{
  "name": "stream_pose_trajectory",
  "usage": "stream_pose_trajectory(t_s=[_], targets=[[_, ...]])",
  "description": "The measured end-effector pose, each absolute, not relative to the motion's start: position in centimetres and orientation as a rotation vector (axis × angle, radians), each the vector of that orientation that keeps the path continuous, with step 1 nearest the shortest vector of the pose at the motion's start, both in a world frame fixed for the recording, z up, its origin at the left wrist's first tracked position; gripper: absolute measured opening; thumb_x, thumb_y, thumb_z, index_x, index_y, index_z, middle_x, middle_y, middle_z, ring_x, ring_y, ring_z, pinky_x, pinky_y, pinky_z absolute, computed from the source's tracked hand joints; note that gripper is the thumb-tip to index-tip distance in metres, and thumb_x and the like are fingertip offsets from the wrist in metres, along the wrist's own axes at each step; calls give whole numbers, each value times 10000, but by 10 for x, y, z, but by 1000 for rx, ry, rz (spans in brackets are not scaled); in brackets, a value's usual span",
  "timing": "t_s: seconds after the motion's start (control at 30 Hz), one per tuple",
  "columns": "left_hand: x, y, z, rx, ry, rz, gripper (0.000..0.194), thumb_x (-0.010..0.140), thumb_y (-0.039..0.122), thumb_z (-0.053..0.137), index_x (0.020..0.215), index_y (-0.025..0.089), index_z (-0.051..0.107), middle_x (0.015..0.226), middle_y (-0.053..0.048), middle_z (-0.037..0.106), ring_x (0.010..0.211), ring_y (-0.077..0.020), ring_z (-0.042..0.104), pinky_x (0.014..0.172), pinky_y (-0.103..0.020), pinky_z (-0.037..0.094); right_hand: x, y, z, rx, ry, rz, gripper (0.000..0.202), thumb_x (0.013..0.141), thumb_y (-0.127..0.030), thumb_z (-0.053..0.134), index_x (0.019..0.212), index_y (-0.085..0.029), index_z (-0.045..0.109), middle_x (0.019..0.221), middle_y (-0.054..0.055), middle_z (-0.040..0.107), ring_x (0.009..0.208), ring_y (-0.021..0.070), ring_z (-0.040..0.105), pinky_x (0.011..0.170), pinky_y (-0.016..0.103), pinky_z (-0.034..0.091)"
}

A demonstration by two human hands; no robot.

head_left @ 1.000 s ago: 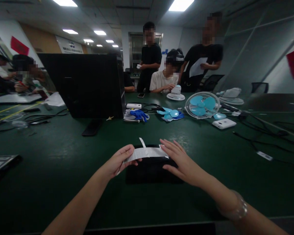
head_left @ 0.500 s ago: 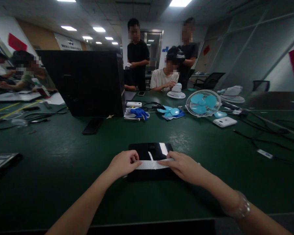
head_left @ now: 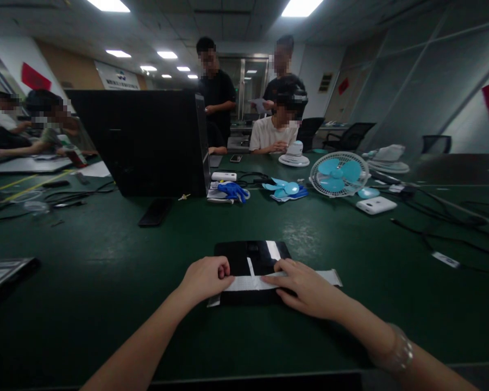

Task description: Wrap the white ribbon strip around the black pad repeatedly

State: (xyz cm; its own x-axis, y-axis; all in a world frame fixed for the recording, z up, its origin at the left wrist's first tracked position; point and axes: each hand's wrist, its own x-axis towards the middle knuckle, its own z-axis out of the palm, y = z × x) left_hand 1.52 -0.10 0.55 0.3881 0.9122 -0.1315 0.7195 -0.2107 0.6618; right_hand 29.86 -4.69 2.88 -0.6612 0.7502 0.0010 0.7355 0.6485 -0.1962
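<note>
A flat black case (head_left: pixel 237 265) lies on the green table in front of me. Across its near part runs a flat white strip (head_left: pixel 245 283). It sticks out past the case on the right, and its left end angles down over the case's near left corner. My left hand (head_left: pixel 204 278) has thumb and curled fingers closed on the strip's left part. My right hand (head_left: pixel 303 287) rests on the right part, fingers apart and one fingertip pressing the strip near the middle. A narrow white piece stands out from the strip toward the far side.
A large black box (head_left: pixel 142 141) stands at the back left, a phone (head_left: pixel 155 212) before it. Farther back are blue gloves (head_left: pixel 233 191), blue fan blades (head_left: pixel 285 188), a caged fan (head_left: pixel 338 174) and a white device (head_left: pixel 376 205). Cables lie right. People work beyond.
My right hand has shifted slightly, and more of the strip's right end shows. The left end now shows below my left hand. A standing person at the back has moved left.
</note>
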Motion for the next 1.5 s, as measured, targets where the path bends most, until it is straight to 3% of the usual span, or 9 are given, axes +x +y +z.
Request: stream_pose_trajectory(t_s=[0.2, 0.3, 0.37, 0.73, 0.93, 1.1, 1.27, 1.5], targets=[[17, -3, 10, 2124, 1413, 415, 225, 686, 424, 661, 785, 222, 663, 862, -34, 614, 730, -190, 542, 570, -263, 321, 294, -50, 31, -1254, -2775, 189, 414, 920, -449, 495, 1312, -333, 562, 1254, 71, 510, 1137, 247, 481, 977, 459, 392], [18, -4, 11, 2133, 1412, 384, 234, 698, 432, 653, 800, 222, 658, 864, -33, 603, 728, -191, 538, 567, -263, 324, 289, -53, 33, -1254, -2778, 158, 482, 928, -468, 477, 1388, -322, 483, 1252, 74, 538, 1137, 251, 493, 995, 473, 383], [18, -4, 11, 2150, 1411, 374, 235, 715, 438, 645, 805, 221, 654, 859, -38, 601, 723, -194, 539, 565, -264, 324, 284, -56, 33, -1251, -2788, 157, 510, 936, -463, 465, 1422, -314, 436, 1254, 75, 549, 1136, 251, 501, 996, 472, 387], [20, -3, 12, 2146, 1437, 451, 345, 825, 547, 545, 802, 217, 645, 812, -39, 595, 701, -198, 533, 559, -269, 319, 272, -61, 30, -1321, -2791, 132, 389, 919, -411, 516, 1282, -289, 582, 1243, 81, 556, 1130, 270, 526, 971, 485, 424], [19, -3, 17, 2127, 1470, 549, 336, 860, 514, 510, 815, 208, 640, 803, -30, 590, 680, -174, 517, 557, -265, 307, 272, -60, 34, -1315, -2753, 287, 461, 959, -412, 439, 1414, -336, 430, 1286, 53, 560, 1156, 243, 523, 1002, 490, 407], [20, -2, 21, 2163, 1524, 501, 300, 871, 477, 508, 830, 210, 640, 799, -9, 594, 681, -153, 528, 557, -258, 308, 274, -60, 29, -1326, -2784, 267, 390, 956, -385, 448, 1334, -341, 534, 1324, 53, 533, 1200, 262, 494, 1005, 505, 405], [21, -4, 20, 2241, 1469, 367, 227, 840, 449, 570, 829, 238, 654, 778, 17, 593, 679, -143, 538, 550, -249, 317, 272, -61, 24, -1356, -2776, 221, 402, 949, -364, 467, 1346, -349, 526, 1328, 57, 530, 1198, 265, 498, 994, 503, 421], [23, -4, 16, 2289, 1410, 291, 190, 828, 419, 592, 836, 240, 656, 781, 19, 592, 675, -141, 538, 552, -245, 322, 267, -62, 20, -1276, -2803, 70, 379, 926, -321, 514, 1294, -263, 584, 1278, 73, 571, 1148, 271, 528, 979, 491, 426]])
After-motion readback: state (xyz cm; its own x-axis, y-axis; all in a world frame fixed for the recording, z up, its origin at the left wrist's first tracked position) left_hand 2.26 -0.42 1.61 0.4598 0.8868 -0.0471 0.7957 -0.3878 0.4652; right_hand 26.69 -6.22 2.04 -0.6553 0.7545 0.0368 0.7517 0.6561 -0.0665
